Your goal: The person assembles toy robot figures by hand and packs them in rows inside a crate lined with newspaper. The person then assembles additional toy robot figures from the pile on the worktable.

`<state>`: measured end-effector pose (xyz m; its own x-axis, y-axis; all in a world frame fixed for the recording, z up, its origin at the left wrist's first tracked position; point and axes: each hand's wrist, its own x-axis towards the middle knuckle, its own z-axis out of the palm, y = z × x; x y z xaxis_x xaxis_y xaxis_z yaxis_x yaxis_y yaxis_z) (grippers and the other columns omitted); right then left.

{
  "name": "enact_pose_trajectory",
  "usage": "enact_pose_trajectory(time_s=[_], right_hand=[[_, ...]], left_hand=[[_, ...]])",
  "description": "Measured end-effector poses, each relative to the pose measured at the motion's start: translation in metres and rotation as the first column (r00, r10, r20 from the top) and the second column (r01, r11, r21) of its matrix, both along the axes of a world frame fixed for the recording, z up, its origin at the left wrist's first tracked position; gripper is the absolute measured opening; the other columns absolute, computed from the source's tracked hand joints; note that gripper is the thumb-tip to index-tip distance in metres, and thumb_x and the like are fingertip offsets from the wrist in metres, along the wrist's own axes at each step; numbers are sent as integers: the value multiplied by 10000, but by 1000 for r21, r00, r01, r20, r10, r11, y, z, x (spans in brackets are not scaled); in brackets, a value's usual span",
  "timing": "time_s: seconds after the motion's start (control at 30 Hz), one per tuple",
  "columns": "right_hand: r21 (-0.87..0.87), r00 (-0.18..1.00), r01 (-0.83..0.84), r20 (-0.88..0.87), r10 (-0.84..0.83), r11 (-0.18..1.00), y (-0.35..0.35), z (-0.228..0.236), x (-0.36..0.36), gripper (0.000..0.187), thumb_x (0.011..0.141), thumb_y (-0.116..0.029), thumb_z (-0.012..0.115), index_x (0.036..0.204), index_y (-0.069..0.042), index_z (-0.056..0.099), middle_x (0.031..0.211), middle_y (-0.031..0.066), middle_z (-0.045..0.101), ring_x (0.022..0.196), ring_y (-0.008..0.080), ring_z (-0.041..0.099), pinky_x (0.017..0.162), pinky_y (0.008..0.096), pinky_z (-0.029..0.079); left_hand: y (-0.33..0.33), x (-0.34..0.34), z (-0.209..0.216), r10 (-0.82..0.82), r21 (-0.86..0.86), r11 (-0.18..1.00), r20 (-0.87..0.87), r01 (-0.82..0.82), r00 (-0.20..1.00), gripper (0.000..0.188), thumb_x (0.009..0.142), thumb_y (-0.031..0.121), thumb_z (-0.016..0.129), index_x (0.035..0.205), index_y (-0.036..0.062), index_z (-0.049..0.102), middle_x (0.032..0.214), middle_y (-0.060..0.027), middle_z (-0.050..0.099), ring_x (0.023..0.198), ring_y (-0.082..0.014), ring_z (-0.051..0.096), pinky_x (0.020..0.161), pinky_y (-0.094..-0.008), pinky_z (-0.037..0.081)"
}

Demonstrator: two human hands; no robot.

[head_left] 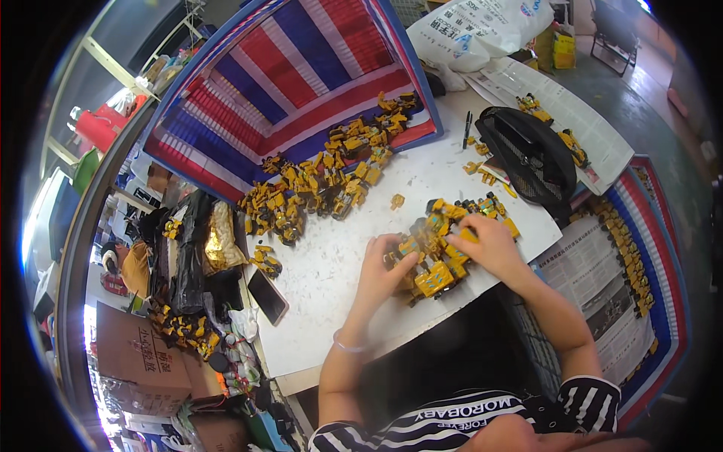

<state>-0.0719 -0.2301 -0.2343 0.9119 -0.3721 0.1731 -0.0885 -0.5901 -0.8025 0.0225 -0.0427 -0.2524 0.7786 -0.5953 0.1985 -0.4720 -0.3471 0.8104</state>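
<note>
A yellow and black plastic toy robot [433,277] with turquoise patches is held between my two hands, low over the near edge of the white table. My left hand [382,265] is closed round its left side, the thumb pressed along it. From the right, my right hand [488,245] closes on its upper part, with thumb and fingers on a yellow piece. Just beyond my right hand, more yellow toy parts [488,206] lie on the table. A small loose yellow piece [397,201] rests farther left. Motion blur hides the toy's fine joints.
A striped red, white and blue bin [331,124] lies on its side at the back, yellow toys [324,181] spilling out. A phone [268,297] sits at the left edge. A black mesh case [527,154] and pen [468,129] are right. Another striped bin [670,301] holds rowed toys.
</note>
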Motion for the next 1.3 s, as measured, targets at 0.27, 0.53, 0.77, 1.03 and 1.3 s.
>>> enact_pose_trajectory(time_s=[0.27, 0.53, 0.77, 1.03, 1.3], right_hand=[[825, 989, -134, 75, 129, 548, 11, -4, -27, 172, 832, -194, 464, 835, -27, 501, 882, 27, 511, 835, 81, 454, 758, 218, 348], [425, 978, -208, 103, 181, 881, 40, -30, -21, 575, 747, -215, 601, 1132, 0, 232, 1106, 172, 393, 1080, 247, 395, 892, 340, 332], [465, 886, -462, 278, 372, 755, 34, -23, -29, 931, 666, -305, 688, 1297, -38, 57, 1228, 214, 322, 1160, 257, 312, 963, 307, 247], [891, 939, -322, 344, -11, 318, -30, 2, -145, 668, 658, 14, 604, 1241, -81, 291, 1085, 81, 494, 948, 195, 512, 731, 317, 451], [847, 322, 529, -140, -936, 55, -147, -84, -347, 369, 715, -160, 574, 1065, -117, 465, 1014, 29, 533, 916, 177, 522, 807, 336, 406]], left_hand=[[2, 3, -1, -121, 28, 992, 73, 120, 990, 318, 734, 268, 578, 931, 59, 442, 947, -109, 493, 1009, -262, 430, 988, -485, 6], [-2, -3, -13, -213, 41, 977, 162, 209, 964, 380, 775, 142, 402, 1124, 1, 351, 1151, -137, 342, 1152, -253, 280, 1014, -386, 66], [-23, -45, 23, -158, -319, 941, -118, 113, 980, 433, 777, 137, 443, 1157, -9, 296, 1118, -76, 318, 1052, -174, 354, 900, -270, 282], [-99, -90, 65, -759, -453, 651, -355, 609, 547, 803, 672, -41, 555, 1306, 52, 71, 1330, -118, 133, 1236, -241, 146, 995, -359, 165], [-100, -63, 71, -512, -150, 854, -417, 499, 751, 578, 699, 37, 540, 1221, -4, 295, 1238, -95, 331, 1135, -227, 344, 975, -337, 222]])
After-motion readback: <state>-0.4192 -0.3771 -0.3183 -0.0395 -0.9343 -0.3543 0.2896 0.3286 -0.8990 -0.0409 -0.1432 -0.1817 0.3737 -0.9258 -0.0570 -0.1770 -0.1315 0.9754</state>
